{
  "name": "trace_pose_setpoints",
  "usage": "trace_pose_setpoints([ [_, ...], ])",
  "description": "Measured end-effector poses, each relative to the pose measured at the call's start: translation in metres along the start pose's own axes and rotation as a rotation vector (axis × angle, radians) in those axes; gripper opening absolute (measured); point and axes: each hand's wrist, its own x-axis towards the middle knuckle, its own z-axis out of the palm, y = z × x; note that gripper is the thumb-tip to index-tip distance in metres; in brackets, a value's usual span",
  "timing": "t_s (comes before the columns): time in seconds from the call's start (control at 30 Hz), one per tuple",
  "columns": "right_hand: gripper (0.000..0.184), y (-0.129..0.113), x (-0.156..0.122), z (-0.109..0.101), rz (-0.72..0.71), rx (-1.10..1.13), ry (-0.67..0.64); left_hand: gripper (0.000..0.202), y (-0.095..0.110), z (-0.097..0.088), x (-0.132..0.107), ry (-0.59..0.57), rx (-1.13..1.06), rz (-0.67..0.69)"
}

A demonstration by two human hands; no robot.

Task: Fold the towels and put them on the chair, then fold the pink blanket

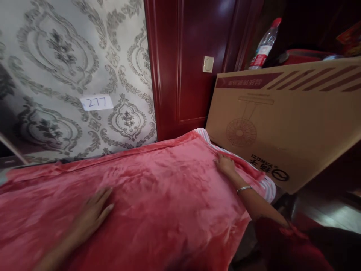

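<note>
A red plush blanket (158,188) is spread over a surface in front of me, with wrinkles along its far edge. My left hand (91,216) lies on it at the left, slightly blurred, fingers stretched out and thumb apart. At the blanket's right side, my right hand (225,165) is closed on the cloth with its fingers bent, by a folded part of the edge. A silver bracelet (244,189) circles that wrist. Beneath the blanket, striped white and grey fabric (268,188) shows along the right border.
A large cardboard box (284,124) with a fan drawing stands against the right side. Behind its top edge is a red-capped plastic bottle (263,47). Patterned wallpaper (64,64) bears a paper label (96,102) reading 277, beside dark red panelling (188,75).
</note>
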Motion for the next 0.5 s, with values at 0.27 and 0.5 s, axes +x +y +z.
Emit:
trace_pose_setpoints([
  [0.27, 0.049, -0.044, 0.095, 0.008, -0.02, 0.022, 0.019, 0.067, 0.038, 0.016, 0.13, -0.167, 0.114, -0.012],
  [0.5, 0.049, -0.037, 0.147, 0.045, -0.141, 0.008, 0.007, 0.066, 0.041, 0.036, 0.16, -0.135, 0.181, -0.073],
])
